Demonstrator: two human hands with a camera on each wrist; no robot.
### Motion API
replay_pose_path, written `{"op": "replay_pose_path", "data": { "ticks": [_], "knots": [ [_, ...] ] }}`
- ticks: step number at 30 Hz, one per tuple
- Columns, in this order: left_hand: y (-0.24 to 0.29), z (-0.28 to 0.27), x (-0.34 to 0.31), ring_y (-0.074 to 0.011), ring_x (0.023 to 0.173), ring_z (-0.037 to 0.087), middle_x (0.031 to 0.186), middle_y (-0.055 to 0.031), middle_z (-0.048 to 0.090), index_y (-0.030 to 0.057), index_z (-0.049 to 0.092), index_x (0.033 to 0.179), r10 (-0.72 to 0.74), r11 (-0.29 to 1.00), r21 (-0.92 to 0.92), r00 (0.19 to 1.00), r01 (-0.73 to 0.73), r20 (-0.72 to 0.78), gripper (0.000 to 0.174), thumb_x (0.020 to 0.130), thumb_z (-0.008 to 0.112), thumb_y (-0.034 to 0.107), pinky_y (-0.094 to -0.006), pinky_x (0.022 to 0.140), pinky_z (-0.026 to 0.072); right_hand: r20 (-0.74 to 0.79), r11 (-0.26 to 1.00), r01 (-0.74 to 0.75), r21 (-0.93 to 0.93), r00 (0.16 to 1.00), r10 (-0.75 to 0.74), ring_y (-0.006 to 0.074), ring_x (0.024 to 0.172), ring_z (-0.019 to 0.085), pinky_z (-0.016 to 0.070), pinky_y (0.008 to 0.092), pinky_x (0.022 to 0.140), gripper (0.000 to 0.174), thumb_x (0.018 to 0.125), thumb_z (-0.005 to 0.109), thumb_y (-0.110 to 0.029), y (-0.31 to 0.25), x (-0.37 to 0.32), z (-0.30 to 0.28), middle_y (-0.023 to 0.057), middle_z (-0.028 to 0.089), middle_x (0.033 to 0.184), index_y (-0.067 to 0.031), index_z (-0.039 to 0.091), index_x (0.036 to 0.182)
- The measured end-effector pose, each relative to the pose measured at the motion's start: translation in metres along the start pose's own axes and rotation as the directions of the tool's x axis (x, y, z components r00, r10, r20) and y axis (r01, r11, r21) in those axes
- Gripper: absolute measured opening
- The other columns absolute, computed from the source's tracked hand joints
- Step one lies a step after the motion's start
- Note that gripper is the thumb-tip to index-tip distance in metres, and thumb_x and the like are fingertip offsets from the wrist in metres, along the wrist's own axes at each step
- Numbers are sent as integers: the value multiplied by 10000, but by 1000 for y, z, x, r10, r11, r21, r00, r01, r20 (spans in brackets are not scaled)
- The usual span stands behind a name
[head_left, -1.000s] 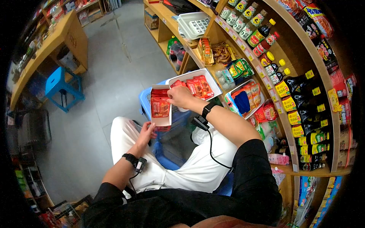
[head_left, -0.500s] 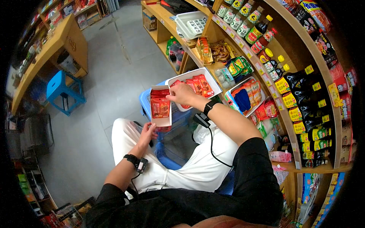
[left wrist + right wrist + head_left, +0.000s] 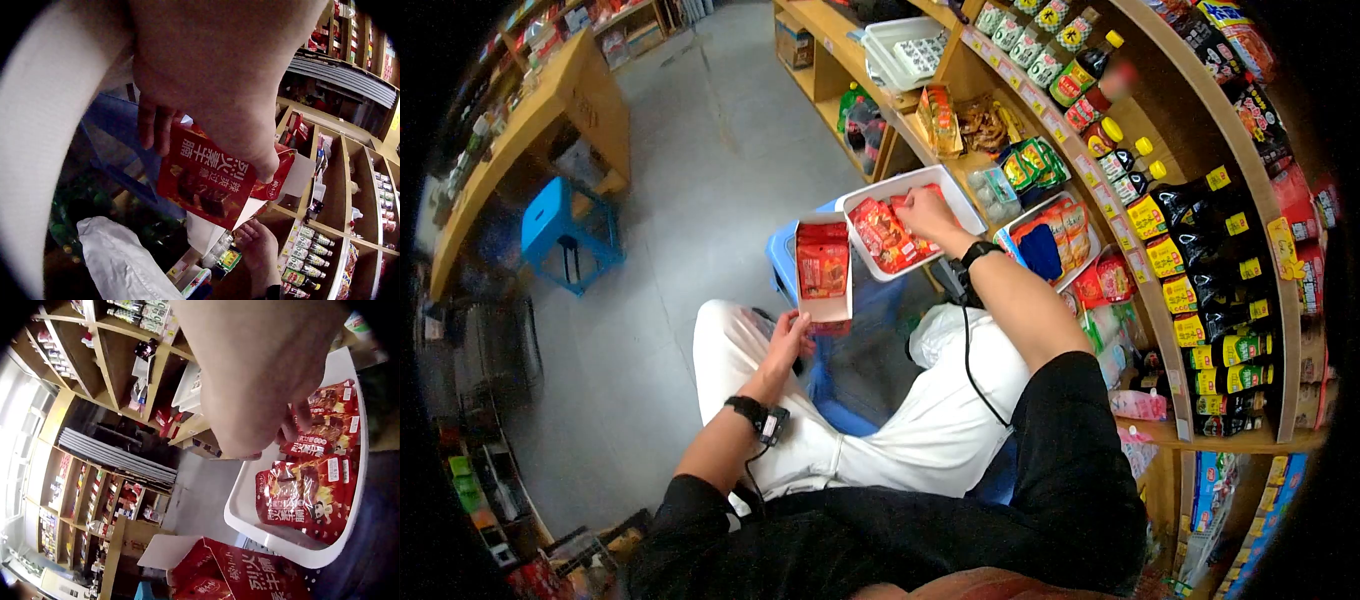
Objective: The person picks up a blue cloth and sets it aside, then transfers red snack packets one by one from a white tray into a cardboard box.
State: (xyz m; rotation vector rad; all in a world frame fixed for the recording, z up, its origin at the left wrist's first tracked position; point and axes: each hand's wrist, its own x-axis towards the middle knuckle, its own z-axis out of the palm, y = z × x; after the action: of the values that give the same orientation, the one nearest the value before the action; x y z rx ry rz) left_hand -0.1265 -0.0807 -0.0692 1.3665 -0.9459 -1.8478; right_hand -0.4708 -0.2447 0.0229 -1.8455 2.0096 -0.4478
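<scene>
My left hand (image 3: pixel 788 338) grips the near end of an open red carton (image 3: pixel 206 175), thumb on one side and fingers on the other. Red snack packets (image 3: pixel 823 270) stand in the carton, whose inside is white. To its right, a white tray (image 3: pixel 967 205) holds more red packets (image 3: pixel 306 494), lying loose and overlapping. My right hand (image 3: pixel 930 215) reaches down into this tray, fingers bent, fingertips right at the packets toward its far side. The palm hides much of those fingers in the right wrist view, so I cannot tell whether they pinch a packet.
A blue stool (image 3: pixel 780 262) stands under the carton and tray. Shelves on the right carry sauce bottles (image 3: pixel 1090 70) and dark pouches (image 3: pixel 1190 215). Another tray with orange packets (image 3: pixel 1068 235) sits beside the right forearm. A second blue stool (image 3: pixel 550 215) is on the floor at left.
My right hand has moved from the carton's edge rightward to the packets in the white tray. The left hand still holds the carton in nearly the same place.
</scene>
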Motion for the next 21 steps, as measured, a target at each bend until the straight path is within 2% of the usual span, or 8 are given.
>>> {"op": "replay_pose_path", "data": {
  "ticks": [4,5,10,13,14,16,18,21],
  "knots": [
    [2,1,-2,-143,692,599,942,-80,613,35,420,1352,28,999,-15,999,-28,16,651,931,614,493,-292,627,517,-5,997,-15,-80,1000,14,394,929,661,519,453,798,315,758,683,-238,12,2,8,254,681,960,19,635,934],
    [2,2,-2,-143,692,599,942,-80,613,35,420,1352,21,1000,-20,1000,-20,14,651,931,614,493,-292,627,517,51,996,-21,-85,998,25,401,945,656,516,459,819,336,755,681,-238,12,1,6,257,680,972,21,637,964],
    [7,2,-6,-144,696,596,990,-91,620,22,411,1358,36,999,-22,999,-35,29,669,931,613,496,-293,625,514,124,987,-61,-150,989,80,403,989,649,512,464,854,451,743,698,-274,7,-3,6,263,673,1021,35,625,1063],
    [2,-1,-2,-147,699,598,1003,-97,615,12,405,1364,2,1000,6,1000,-3,17,685,928,618,495,-296,622,515,232,980,-8,-198,971,55,407,1019,645,515,470,864,496,742,714,-327,6,-2,12,275,666,1049,44,628,1060],
    [1,-1,0,-147,699,598,1003,-97,615,12,405,1364,17,1000,3,1000,-17,22,685,928,618,495,-296,622,515,244,989,-17,-146,968,53,402,1021,647,516,467,862,520,741,743,-369,7,-3,13,285,659,1056,42,636,1042],
    [5,2,-4,-151,700,599,982,-95,604,8,403,1365,20,1000,-8,1000,-20,21,690,925,625,492,-299,621,516,334,979,23,-204,941,48,407,1026,644,516,460,866,581,732,772,-409,-10,-12,4,299,653,1061,56,626,1049],
    [8,4,-5,-152,701,601,975,-96,596,7,401,1366,3,1000,29,1000,-3,1,693,925,625,492,-298,623,519,335,983,114,-144,940,-60,413,1029,641,514,451,872,636,722,795,-421,-5,-8,16,306,649,1067,74,606,1073],
    [4,1,-2,-157,701,603,989,-104,591,7,394,1370,-8,1000,-2,1000,8,4,699,924,625,493,-296,628,521,362,983,86,-162,932,-22,414,1040,635,511,446,878,646,731,795,-392,-3,-3,29,306,640,1097,88,580,1108]
  ]
}}
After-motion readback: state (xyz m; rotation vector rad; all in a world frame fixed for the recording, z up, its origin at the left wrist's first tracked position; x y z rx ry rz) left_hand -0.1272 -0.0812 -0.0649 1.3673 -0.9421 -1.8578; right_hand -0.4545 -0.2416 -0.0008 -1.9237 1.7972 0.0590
